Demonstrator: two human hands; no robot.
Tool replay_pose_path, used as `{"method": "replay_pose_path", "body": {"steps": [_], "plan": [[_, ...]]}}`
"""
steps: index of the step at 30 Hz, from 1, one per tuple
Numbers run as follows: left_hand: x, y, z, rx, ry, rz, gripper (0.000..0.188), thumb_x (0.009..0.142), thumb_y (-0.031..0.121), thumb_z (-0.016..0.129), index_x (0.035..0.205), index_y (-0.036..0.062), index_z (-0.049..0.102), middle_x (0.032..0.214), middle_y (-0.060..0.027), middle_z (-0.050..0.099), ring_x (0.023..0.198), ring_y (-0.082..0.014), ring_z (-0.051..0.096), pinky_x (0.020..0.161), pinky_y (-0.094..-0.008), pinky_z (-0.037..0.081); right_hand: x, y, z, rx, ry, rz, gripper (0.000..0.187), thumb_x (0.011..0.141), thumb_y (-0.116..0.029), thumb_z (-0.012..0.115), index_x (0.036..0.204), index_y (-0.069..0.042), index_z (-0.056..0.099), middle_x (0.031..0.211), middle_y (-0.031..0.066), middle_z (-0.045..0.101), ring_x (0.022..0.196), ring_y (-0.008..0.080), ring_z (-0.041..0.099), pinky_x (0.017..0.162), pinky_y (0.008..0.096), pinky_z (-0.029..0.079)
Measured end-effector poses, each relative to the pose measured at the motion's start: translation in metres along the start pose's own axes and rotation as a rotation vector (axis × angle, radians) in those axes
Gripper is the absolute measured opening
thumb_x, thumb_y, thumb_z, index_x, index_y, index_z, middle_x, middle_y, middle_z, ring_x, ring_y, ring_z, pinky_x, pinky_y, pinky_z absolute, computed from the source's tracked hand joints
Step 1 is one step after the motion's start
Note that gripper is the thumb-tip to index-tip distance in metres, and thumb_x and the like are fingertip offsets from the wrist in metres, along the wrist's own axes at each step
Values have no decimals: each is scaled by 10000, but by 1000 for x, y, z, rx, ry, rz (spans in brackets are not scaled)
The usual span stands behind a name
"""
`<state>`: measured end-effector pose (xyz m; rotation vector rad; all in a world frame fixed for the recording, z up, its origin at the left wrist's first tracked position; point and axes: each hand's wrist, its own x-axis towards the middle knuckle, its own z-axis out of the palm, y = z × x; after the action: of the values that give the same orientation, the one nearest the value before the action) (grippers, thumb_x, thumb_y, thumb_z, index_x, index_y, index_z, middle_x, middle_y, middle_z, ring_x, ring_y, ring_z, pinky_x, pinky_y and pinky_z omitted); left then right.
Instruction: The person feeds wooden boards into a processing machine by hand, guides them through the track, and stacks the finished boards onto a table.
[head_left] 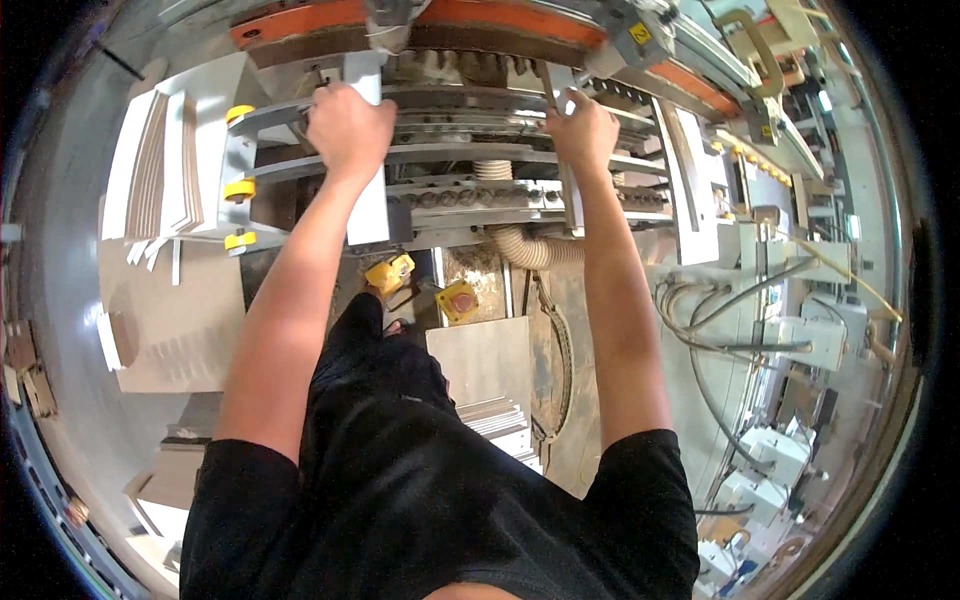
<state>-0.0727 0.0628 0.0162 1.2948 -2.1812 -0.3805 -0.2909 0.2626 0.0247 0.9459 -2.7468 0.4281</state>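
Both my arms reach forward over the metal rails of a drilling machine. My left hand is closed on the edge of a narrow white board that lies across the rails. Farther right, my right hand is closed around another narrow board, seen mostly edge-on; its fingertips are partly hidden. Beyond the right hand, a white board with a brown strip rests across the rail ends. Rows of drill spindles show between the rails.
Stacked white panels stand at left beside yellow rollers. An orange beam with clamps spans the far side. A ribbed hose runs below the rails. Yellow foot switches and more boards are near my feet. Cables hang at right.
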Motion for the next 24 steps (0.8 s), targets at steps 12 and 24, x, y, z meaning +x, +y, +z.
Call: {"method": "replay_pose_path", "body": {"steps": [12, 24], "plan": [[-3, -6, -3, -200, -50, -85, 487, 729, 290, 737, 1008, -82, 594, 1066, -241, 590, 1019, -411, 599, 871, -490, 507, -11, -26, -3, -297, -12, 42, 376, 873, -342, 612, 1185, -136, 653, 976, 146, 707, 979, 328, 667, 1017, 557, 360], [-15, -20, -12, -432, -216, -80, 311, 914, 234, 557, 1039, -50, 526, 977, -277, 622, 863, -450, 647, 788, -536, 511, -8, -24, 2, -404, 10, 63, 397, 995, -423, 435, 1222, -152, 613, 1039, 187, 684, 1032, 381, 637, 885, 508, 464]]}}
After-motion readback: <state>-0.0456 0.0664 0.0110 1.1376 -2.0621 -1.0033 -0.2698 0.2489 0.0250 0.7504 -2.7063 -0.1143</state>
